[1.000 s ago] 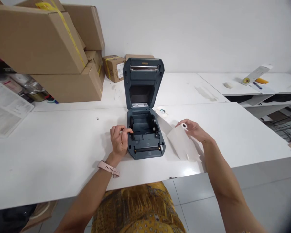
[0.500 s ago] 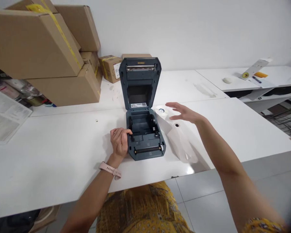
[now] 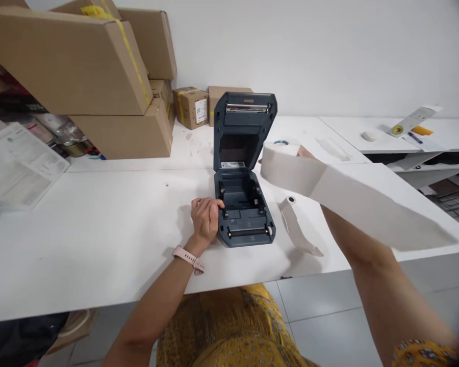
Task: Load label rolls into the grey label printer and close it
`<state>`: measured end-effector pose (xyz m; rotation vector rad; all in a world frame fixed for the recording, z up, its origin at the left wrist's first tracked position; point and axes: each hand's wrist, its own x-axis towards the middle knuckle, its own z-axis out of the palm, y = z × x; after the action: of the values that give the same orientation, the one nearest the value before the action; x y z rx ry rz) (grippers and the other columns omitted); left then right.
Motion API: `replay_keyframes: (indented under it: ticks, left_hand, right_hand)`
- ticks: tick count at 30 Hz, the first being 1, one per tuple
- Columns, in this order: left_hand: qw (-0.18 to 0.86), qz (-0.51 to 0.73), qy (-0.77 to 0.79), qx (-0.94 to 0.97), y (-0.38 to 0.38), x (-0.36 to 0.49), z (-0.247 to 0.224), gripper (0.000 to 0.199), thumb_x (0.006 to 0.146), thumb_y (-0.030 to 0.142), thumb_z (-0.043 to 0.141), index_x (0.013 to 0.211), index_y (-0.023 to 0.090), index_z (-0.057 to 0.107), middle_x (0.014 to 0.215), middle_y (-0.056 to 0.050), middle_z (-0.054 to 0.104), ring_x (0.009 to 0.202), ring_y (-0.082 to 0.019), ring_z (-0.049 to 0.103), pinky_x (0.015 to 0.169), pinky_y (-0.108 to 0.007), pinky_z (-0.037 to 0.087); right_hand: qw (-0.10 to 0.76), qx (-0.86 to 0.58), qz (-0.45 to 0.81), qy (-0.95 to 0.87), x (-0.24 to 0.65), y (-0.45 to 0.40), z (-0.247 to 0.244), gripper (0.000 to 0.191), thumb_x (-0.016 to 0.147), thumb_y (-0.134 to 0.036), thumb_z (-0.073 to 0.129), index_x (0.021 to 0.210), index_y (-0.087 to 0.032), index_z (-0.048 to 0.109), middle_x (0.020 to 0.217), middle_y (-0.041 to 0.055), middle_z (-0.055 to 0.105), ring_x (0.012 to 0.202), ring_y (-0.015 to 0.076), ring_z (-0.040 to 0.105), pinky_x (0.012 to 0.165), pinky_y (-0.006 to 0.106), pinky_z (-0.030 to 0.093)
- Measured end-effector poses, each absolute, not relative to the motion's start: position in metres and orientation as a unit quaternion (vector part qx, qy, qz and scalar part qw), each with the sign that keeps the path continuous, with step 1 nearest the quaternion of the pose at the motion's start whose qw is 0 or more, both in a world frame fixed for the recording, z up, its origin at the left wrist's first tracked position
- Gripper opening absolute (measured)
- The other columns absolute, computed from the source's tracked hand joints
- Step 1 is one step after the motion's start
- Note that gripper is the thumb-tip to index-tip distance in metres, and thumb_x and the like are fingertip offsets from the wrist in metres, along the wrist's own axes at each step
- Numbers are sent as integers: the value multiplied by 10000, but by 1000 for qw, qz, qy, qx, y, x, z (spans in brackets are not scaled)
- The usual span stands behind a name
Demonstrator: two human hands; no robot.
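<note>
A dark grey label printer (image 3: 245, 224) stands on the white table with its lid (image 3: 245, 127) raised and its roll bay bare. Curled against the printer's left side, my left hand (image 3: 205, 218) grips its edge. My right hand (image 3: 305, 152) holds up a roll of white labels (image 3: 281, 165) beside the printer, mostly hidden behind the paper. A long loose strip from this roll trails to the right across my forearm. Below it on the table lies a thin roll (image 3: 290, 201) with a black core and a strip of pale paper pulled out.
Cardboard boxes (image 3: 80, 66) are stacked at the back left, and a small taped box (image 3: 191, 108) stands behind the printer. Plastic-wrapped papers (image 3: 23, 165) lie at far left. A power strip (image 3: 416, 121) and a pen (image 3: 415, 137) are on the right-hand table.
My right hand has taken hold of the label roll and lifted it off the table, its loose strip swinging right. My left hand stays on the printer. The view has shifted slightly left.
</note>
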<state>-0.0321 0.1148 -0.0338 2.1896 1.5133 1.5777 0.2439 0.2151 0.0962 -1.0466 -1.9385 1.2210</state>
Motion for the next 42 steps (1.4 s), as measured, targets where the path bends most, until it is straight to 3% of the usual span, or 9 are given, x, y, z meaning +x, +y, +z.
replay_keyframes:
  ticks: [4,7,11,17,21,25,29,33,42]
  left_hand:
    - [22,502,489,713,113,-33,-31,473,1080,244,207,868,225,630,833,-25,747,768,-184,659,875,-411,380]
    - [15,496,490,717,113,-32,-31,474,1079,242,203,875,227,631,824,-23,738,762,-190,650,875,-410,373]
    - [13,506,488,711,113,-31,-32,480,1085,239,199,876,228,631,828,-18,731,748,-187,636,879,-405,369]
    - [17,505,487,713,113,-31,-33,481,1088,252,206,866,232,631,806,-19,721,749,-191,636,871,-408,362]
    - [19,502,489,713,113,-31,-33,493,1088,263,192,873,237,635,813,-25,733,757,-197,639,873,-414,361]
    - [23,501,489,714,113,-31,-33,493,1090,265,184,867,237,623,844,-22,749,773,-191,647,880,-409,365]
    - [19,501,491,712,112,-31,-32,497,1093,268,178,871,236,621,808,-15,724,761,-185,648,880,-403,367]
    - [26,506,492,708,112,-30,-31,479,1083,248,191,867,238,619,808,-18,732,758,-192,655,866,-410,372]
    - [50,494,501,709,112,-31,-31,487,1083,277,191,871,241,627,850,-26,753,795,-191,672,875,-408,404]
  right_hand:
    - [121,-363,363,-849,195,217,123,677,617,-475,901,1214,-259,666,1204,54,735,1063,293,701,885,407,578]
    - [-5,-373,241,-896,168,224,121,672,654,-493,864,1239,-241,650,1228,83,727,1087,322,689,905,433,558]
    - [-62,-369,185,-909,152,226,105,722,685,-533,839,1301,-226,623,1353,117,679,1205,355,651,1013,459,511]
    - [-139,-361,184,-904,142,229,81,797,743,-645,788,1370,-190,603,1367,162,672,1216,388,655,1007,498,525]
    - [-50,-331,167,-927,157,215,78,800,868,-638,706,1492,-170,530,1500,195,592,1354,399,592,1105,534,497]
    - [111,-298,161,-934,187,163,72,573,1054,-524,487,1532,-210,509,1546,147,581,1411,316,576,1164,520,491]
    - [130,-314,112,-934,202,100,44,565,1080,-537,409,1555,-242,488,1613,141,509,1494,304,503,1202,560,469]
    - [154,-363,36,-918,196,66,16,701,1032,-602,473,1650,-314,308,1695,110,374,1590,301,341,1271,601,375]
    - [161,-372,17,-914,190,66,9,763,992,-683,459,1644,-313,320,1685,111,400,1576,306,372,1265,580,384]
